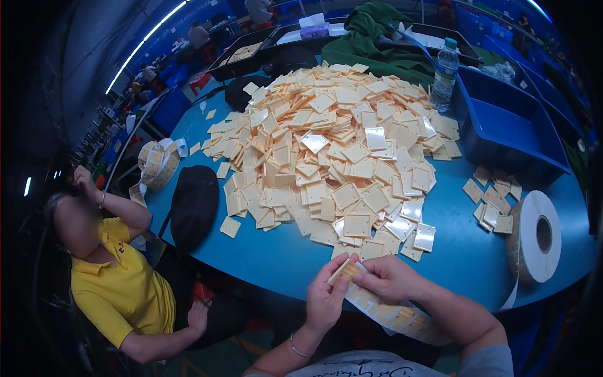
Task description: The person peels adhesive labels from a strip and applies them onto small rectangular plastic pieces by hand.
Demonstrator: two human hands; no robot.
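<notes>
My left hand (326, 296) and my right hand (389, 278) meet at the near edge of the blue table (465, 251). Together they pinch a pale yellow square tag (344, 271) at the top end of a strip of label backing (389, 311) that hangs down toward my lap. Just beyond my fingers lies a large heap of the same tan square tags (333, 151), some in glossy clear sleeves, spread over the middle of the table.
A big white label roll (534, 237) stands at the right edge, with a small cluster of tags (493, 201) beside it. A blue bin (512, 135), a water bottle (445, 74) and green cloth (377, 44) sit behind. A person in a yellow shirt (119, 283) sits at left, near a black bag (193, 204).
</notes>
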